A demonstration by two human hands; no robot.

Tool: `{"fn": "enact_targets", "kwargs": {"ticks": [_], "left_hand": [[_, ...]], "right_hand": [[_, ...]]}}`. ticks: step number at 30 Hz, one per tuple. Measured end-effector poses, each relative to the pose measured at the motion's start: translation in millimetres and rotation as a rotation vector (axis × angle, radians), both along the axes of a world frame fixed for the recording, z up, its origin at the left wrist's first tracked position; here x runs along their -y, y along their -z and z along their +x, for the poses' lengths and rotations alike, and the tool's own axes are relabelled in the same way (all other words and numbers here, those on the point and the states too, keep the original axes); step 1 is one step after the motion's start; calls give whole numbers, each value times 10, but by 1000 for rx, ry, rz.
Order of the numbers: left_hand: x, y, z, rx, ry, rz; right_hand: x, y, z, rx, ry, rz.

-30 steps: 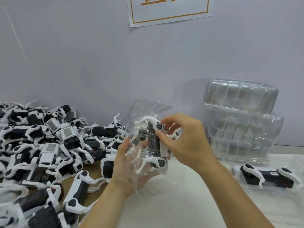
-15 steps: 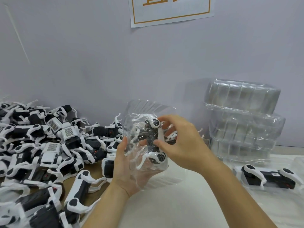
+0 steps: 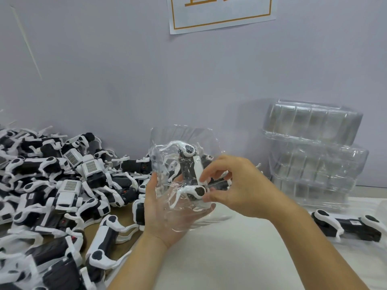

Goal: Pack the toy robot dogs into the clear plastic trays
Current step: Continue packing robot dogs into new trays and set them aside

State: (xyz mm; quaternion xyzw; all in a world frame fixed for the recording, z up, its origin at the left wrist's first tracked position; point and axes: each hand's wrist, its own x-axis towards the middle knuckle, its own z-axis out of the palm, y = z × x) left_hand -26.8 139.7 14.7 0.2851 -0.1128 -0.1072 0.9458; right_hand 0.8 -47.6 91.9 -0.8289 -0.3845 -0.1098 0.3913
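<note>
My left hand cradles a clear plastic tray from below, held upright above the table at centre. Inside the tray sits a black-and-white toy robot dog. My right hand comes in from the right and its fingertips pinch the dog at its lower leg joint, pressing it into the tray. A big pile of loose toy robot dogs covers the table on the left. Another dog lies in a clear tray at the far right.
A tall stack of empty clear trays stands against the wall at the right. White table surface lies below my hands. A paper sign hangs on the grey wall above.
The tray with the dog has stayed between my hands and tilted slightly. My right hand's fingers have slid down from the dog's upper part to its lower leg joint.
</note>
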Motion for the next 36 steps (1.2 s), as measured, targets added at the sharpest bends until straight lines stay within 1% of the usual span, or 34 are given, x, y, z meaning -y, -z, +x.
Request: {"fn": "enact_targets", "kwargs": {"ticks": [4,6,7,9,11,12,13,16,19,21,24,26,28,30,31,32,34,36], "left_hand": [[17,-116,-59,23,40,-27],[49,-174,-78,4,-34,-8],[62,-197,-71,-38,-140,2],[33,-281,-52,-151,-441,50],[-4,-411,-64,-139,-678,197],[2,-449,-70,-107,-730,253],[22,-495,-84,-73,-736,270],[174,-585,-161,-9,-583,232],[215,-640,-164,22,-638,286],[217,-671,-161,42,-639,294],[203,-695,-161,41,-707,378],[193,-715,-155,32,-699,388],[214,-718,-153,-13,-629,319],[270,-736,-203,-25,-421,225],[295,-750,-242,-3,-319,208],[308,-752,-260,7,-270,205],[295,-727,-241,-7,-293,183],[272,-698,-193,-11,-353,228]], "right_hand": [[-64,-100,-126,74,-17,-29],[-73,-165,-185,109,-19,-20],[-66,-199,-211,125,-23,-12],[-46,-274,-267,159,-34,0],[-12,-356,-318,185,-47,19],[11,-398,-336,192,-53,31],[41,-439,-351,195,-57,43],[161,-541,-375,196,-45,65],[267,-602,-379,209,-15,59],[298,-620,-379,204,-10,53],[305,-626,-377,202,-8,38],[310,-621,-382,207,-7,36],[310,-600,-384,227,4,34],[293,-564,-372,249,18,27],[278,-542,-357,251,22,24],[263,-516,-335,246,21,23],[231,-451,-268,223,19,32],[194,-369,-190,192,22,71]]}}
